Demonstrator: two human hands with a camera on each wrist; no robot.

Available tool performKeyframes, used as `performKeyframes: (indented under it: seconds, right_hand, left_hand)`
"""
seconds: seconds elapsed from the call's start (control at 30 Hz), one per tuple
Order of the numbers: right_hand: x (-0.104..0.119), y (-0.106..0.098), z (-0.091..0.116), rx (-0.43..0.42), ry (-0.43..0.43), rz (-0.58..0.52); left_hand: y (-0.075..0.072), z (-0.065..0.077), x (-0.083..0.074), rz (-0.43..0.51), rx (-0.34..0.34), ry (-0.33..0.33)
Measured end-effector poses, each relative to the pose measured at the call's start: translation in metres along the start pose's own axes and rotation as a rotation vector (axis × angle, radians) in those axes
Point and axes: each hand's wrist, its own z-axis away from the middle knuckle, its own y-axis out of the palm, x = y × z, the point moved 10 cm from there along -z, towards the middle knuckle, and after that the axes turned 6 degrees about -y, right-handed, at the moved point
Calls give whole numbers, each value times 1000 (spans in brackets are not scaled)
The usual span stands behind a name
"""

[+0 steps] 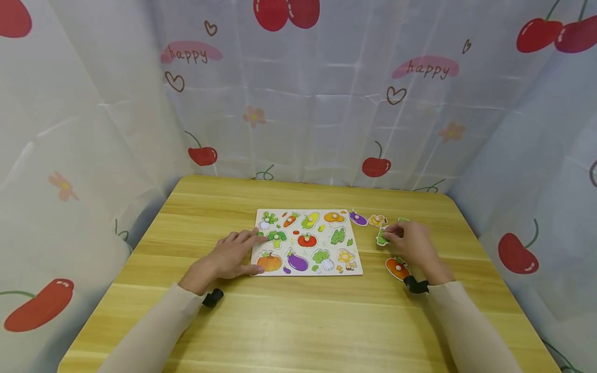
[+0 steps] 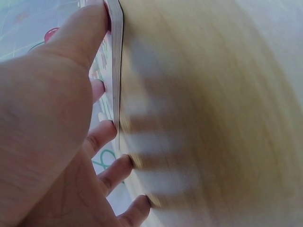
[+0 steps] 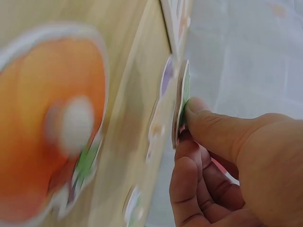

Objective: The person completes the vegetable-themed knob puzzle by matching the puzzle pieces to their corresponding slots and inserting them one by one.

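Observation:
My left hand [image 1: 228, 255] lies with spread fingers across the left edge of a vegetable puzzle board [image 1: 324, 241]. In the left wrist view its thumb is at the board's edge and some fingertips touch the table. To the right of the board, my right hand [image 1: 412, 243] pinches a green vegetable puzzle piece [image 3: 182, 99] between thumb and fingers. That piece is tilted on edge in the right wrist view. Below this hand lies a pumpkin piece [image 1: 398, 268] with a round knob. An eggplant piece [image 1: 358, 217] and a mushroom piece [image 1: 377, 220] lie beyond the hand.
Another green piece [image 1: 403, 219] is partly hidden behind the right hand. Knobbed pieces such as the tomato [image 1: 307, 240] and broccoli [image 1: 277, 238] sit in the board. The wooden table [image 1: 298, 321] is bordered by white curtains [image 1: 308, 114] with cherry prints.

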Motion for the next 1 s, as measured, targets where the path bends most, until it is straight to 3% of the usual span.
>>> performKeyframes:
  seconds: [0.37,0.63,1.0]
  right_hand:
    - [39,36,-21,78,-28,-109]
    - [68,56,-31,108,-71,-108]
    - [88,76,-39,142,-64,-145]
  left_hand:
    - [0,0,0,11,-4,6]
    - [3,-1,2,12,-1,6]
    - [3,-1,2,8,-5,6]
